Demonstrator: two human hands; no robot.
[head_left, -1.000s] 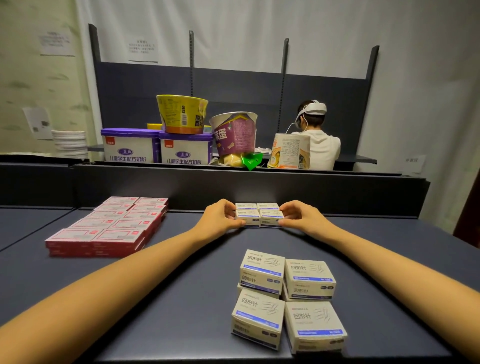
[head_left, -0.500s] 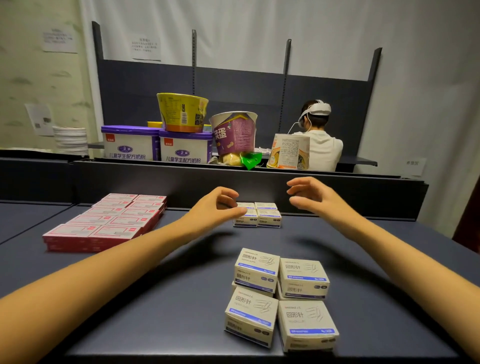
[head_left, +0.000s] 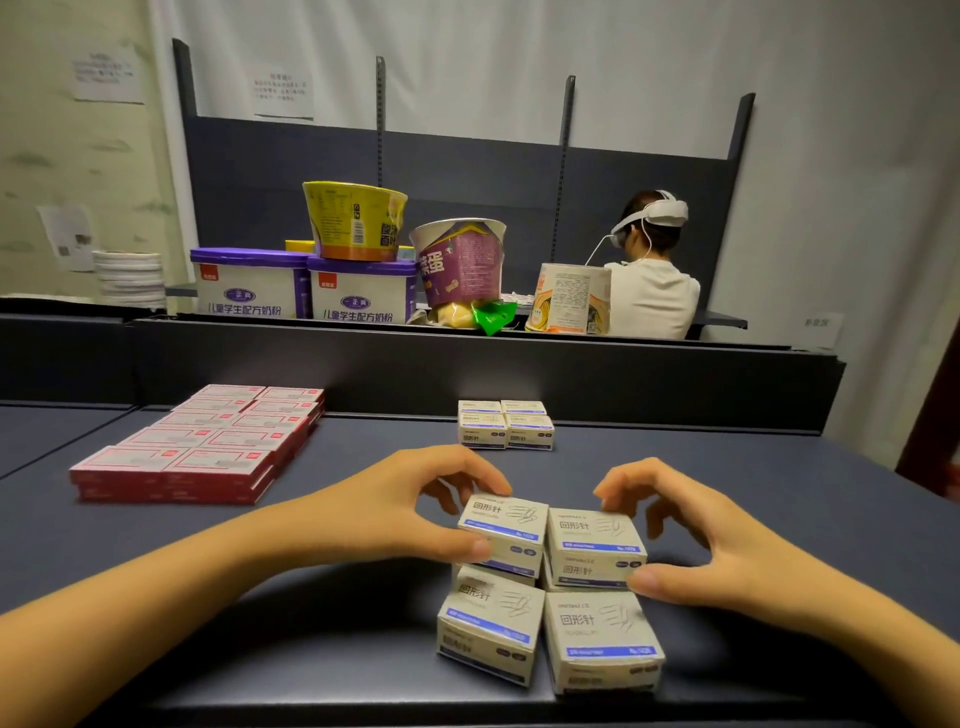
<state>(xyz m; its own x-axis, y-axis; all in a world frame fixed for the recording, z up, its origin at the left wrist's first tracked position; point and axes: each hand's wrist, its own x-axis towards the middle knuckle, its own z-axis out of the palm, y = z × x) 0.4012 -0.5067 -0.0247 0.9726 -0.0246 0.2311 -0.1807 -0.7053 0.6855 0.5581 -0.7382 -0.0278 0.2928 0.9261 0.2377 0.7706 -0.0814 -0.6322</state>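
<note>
At the left of the frame lies a stack of flat red cardboard boxes (head_left: 197, 447), in neat rows on the dark grey table (head_left: 332, 649) and no part of the work in hand. Moving right, your left hand (head_left: 410, 514) pinches the upper left white-and-blue paper clip box (head_left: 506, 530), thumb on its near face and fingers hooked over its far edge. Straight above it, at the upper centre of the table against the back ledge, sits a tidy block of the same small boxes (head_left: 506, 425) — that looks like the finished part. Right again, the upper right white-and-blue box (head_left: 595, 545) sits just beside the first. Your right hand (head_left: 691, 540) curls round it, thumb at its near corner, fingertips at its far edge. So your hands are apart, each clamped on its own box.

By my reading, you are partway through. One group is set at the back, and these two are only gripped, not yet lifted clear. The two front boxes (head_left: 602, 639) at the lower centre are untouched — and at least one more shows beneath the gripped pair.
</note>
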